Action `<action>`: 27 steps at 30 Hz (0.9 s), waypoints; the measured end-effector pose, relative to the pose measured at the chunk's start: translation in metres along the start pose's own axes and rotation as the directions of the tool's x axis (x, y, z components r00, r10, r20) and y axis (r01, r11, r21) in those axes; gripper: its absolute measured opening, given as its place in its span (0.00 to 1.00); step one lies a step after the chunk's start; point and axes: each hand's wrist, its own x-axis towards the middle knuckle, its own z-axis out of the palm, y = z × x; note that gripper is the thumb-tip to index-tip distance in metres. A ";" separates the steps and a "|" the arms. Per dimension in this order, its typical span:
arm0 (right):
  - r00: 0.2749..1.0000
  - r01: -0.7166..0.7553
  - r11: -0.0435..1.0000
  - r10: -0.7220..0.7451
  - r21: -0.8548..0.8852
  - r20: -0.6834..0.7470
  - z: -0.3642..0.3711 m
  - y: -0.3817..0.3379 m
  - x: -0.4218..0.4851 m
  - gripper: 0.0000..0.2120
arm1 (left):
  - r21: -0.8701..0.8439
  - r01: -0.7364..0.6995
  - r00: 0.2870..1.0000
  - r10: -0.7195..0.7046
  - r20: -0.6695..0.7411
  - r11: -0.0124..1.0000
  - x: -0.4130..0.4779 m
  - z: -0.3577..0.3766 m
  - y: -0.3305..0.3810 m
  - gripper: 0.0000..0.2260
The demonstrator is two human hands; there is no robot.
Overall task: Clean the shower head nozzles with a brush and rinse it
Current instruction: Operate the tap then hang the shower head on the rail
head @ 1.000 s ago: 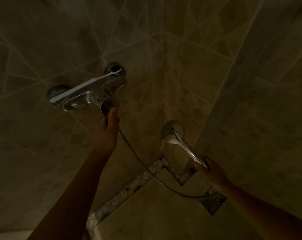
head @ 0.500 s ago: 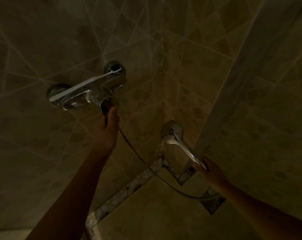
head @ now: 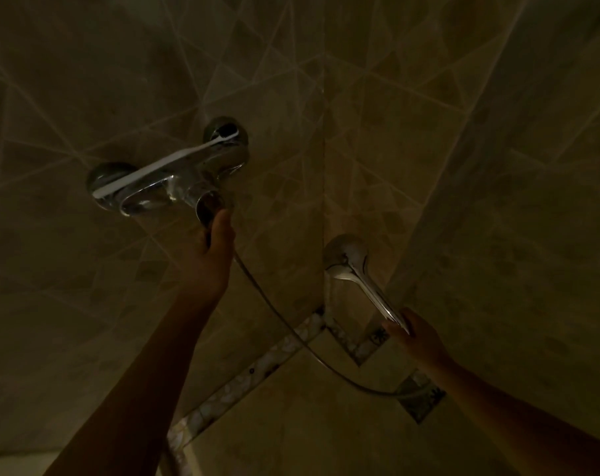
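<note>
Dim tiled walls (head: 429, 132) are faced; with the mixer lever (head: 207, 209) gripped by the left hand (head: 209, 259) and the shower head (head: 346, 261) clasped at its handle by the right hand (head: 420, 340), spray may be misdirected if the water is opened abruptly.

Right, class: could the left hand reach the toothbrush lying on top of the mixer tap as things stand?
Probably yes. The left hand grips the lever just below the toothbrush, which lies uncovered across the mixer; it must let go first.

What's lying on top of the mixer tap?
A white toothbrush lies lengthwise along the top of the mixer tap. The left hand grips the tap's front end, hiding that part.
</note>
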 end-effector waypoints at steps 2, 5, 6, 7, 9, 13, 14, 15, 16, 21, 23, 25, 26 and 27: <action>1.000 -0.007 1.000 0.007 0.011 0.003 0.000 0.000 0.000 0.10 | -0.011 -0.022 1.000 0.022 0.008 1.000 -0.001 -0.001 0.000 0.18; 1.000 -0.018 1.000 0.018 0.024 -0.004 0.001 0.003 0.001 0.07 | 0.003 -0.042 0.999 0.042 -0.001 0.999 0.002 -0.001 -0.004 0.19; 1.000 -0.018 1.000 0.018 0.019 -0.005 0.001 0.003 0.001 0.07 | 0.000 -0.045 0.999 0.045 -0.002 0.999 0.003 -0.001 -0.007 0.19; 1.000 -0.022 1.000 0.023 0.012 -0.007 0.001 0.004 0.001 0.09 | -0.006 -0.057 0.998 0.057 0.000 0.998 0.005 -0.002 -0.009 0.18; 1.000 -0.023 1.000 0.023 0.007 -0.010 0.002 0.004 0.001 0.09 | -0.009 -0.064 0.998 0.064 0.018 0.998 0.008 -0.003 -0.013 0.18; 1.000 -0.025 1.000 0.025 0.017 0.001 0.003 -0.002 0.000 0.08 | -0.034 -0.091 0.995 0.092 0.034 0.995 0.015 -0.004 -0.020 0.18; 1.000 -0.031 0.999 0.031 0.026 0.005 0.003 -0.003 0.000 0.08 | -0.041 -0.104 0.994 0.105 0.020 0.994 0.016 -0.003 -0.022 0.17; 0.999 -0.037 0.998 0.037 0.042 0.008 0.003 -0.005 -0.001 0.09 | -0.035 -0.121 0.993 0.122 0.004 0.992 0.017 -0.001 -0.024 0.17; 0.999 -0.043 0.998 0.042 0.056 0.009 0.003 -0.007 -0.002 0.10 | -0.013 -0.143 0.990 0.142 -0.014 0.990 0.018 0.000 -0.026 0.17; 0.996 -0.092 0.987 0.091 0.128 0.013 0.000 -0.012 -0.010 0.15 | 0.039 -0.136 0.989 0.138 -0.056 0.990 0.019 0.002 -0.034 0.16; 0.993 -0.114 0.977 0.110 0.179 0.030 -0.003 -0.012 -0.016 0.15 | 0.043 -0.133 0.989 0.136 -0.064 0.990 0.018 0.003 -0.033 0.16; 0.990 -0.138 0.961 0.132 0.239 0.043 -0.005 -0.010 -0.022 0.13 | 0.032 -0.138 0.988 0.140 -0.060 0.990 0.014 0.002 -0.030 0.16; 0.988 -0.153 0.954 0.144 0.260 0.054 -0.006 -0.011 -0.026 0.11 | 0.050 -0.143 0.988 0.146 -0.056 0.988 0.013 0.000 -0.031 0.15; 0.986 -0.167 0.946 0.155 0.279 0.066 -0.007 -0.012 -0.031 0.10 | 0.072 -0.134 0.989 0.138 -0.052 0.988 0.010 -0.001 -0.028 0.15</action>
